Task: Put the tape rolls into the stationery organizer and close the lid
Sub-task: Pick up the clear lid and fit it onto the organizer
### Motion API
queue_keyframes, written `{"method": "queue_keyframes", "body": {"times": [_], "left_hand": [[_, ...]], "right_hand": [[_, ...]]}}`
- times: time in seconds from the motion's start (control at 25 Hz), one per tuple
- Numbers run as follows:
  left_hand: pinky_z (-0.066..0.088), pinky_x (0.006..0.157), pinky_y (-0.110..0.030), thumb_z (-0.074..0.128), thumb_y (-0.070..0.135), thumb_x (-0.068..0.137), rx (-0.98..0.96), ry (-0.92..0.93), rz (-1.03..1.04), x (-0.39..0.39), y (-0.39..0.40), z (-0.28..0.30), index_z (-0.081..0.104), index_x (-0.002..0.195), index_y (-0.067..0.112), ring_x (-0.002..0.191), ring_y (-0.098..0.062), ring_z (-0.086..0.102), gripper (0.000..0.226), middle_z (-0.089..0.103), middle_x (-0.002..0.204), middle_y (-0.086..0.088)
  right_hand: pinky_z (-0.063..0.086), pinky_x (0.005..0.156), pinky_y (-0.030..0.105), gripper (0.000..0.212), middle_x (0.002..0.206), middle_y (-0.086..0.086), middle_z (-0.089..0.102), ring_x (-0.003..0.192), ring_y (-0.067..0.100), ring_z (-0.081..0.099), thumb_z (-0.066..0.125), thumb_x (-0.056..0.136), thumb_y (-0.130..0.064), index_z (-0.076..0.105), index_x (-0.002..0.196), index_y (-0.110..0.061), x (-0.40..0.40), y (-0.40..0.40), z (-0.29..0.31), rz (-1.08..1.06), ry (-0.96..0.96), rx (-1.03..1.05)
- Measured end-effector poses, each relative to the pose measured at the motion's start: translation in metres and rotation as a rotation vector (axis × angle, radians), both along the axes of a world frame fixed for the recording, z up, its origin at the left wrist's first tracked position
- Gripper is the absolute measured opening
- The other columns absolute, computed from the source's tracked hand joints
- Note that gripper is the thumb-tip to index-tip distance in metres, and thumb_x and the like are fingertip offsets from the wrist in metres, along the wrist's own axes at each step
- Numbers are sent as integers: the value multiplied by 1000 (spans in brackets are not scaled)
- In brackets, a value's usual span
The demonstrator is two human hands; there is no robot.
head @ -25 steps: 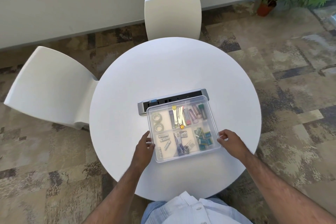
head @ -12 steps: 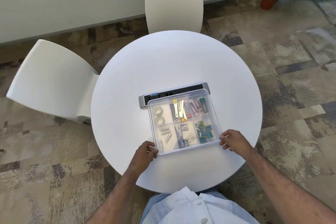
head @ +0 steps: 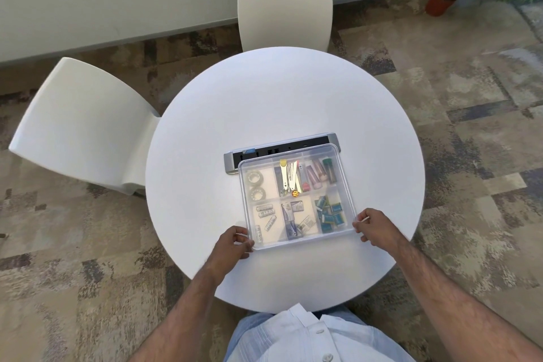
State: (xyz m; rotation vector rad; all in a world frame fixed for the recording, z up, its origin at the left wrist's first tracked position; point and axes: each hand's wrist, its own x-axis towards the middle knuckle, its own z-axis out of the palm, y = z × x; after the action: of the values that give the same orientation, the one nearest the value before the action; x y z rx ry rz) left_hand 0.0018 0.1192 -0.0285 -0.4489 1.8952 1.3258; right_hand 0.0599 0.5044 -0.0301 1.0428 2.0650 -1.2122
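Note:
A clear plastic stationery organizer lies on the round white table, with its transparent lid lying flat on top. Through the lid I see two tape rolls in the far left compartment, one behind the other. Other compartments hold batteries, clips, tubes and small blue boxes. My left hand pinches the organizer's near left corner. My right hand pinches its near right corner.
A grey power strip lies just behind the organizer, partly covered by it. Two white chairs stand at the far and left sides of the table. A potted plant stands at the far right.
Both hands slid from the organizer's sides to its near corners. The lid now sits flat on the box.

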Motion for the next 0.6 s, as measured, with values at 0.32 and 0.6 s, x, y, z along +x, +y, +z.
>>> {"method": "queue_keyframes", "body": {"times": [0.32, 0.6], "left_hand": [[54, 76, -38, 60, 9, 98, -42, 35, 139, -71, 22, 4, 63, 103, 7, 75, -22, 62, 6, 65, 93, -13], [56, 76, -39, 59, 19, 100, -104, 85, 229, -140, 43, -1, 67, 110, 1, 78, -26, 62, 22, 66, 93, -12]], "right_hand": [[53, 86, 44, 14, 91, 8, 65, 95, 36, 68, 63, 95, -22, 60, 101, -9, -67, -7, 1, -23, 180, 70], [52, 86, 42, 21, 105, 16, 71, 98, 34, 67, 52, 96, -21, 63, 106, -6, -145, -3, 4, -37, 231, 109]]}}
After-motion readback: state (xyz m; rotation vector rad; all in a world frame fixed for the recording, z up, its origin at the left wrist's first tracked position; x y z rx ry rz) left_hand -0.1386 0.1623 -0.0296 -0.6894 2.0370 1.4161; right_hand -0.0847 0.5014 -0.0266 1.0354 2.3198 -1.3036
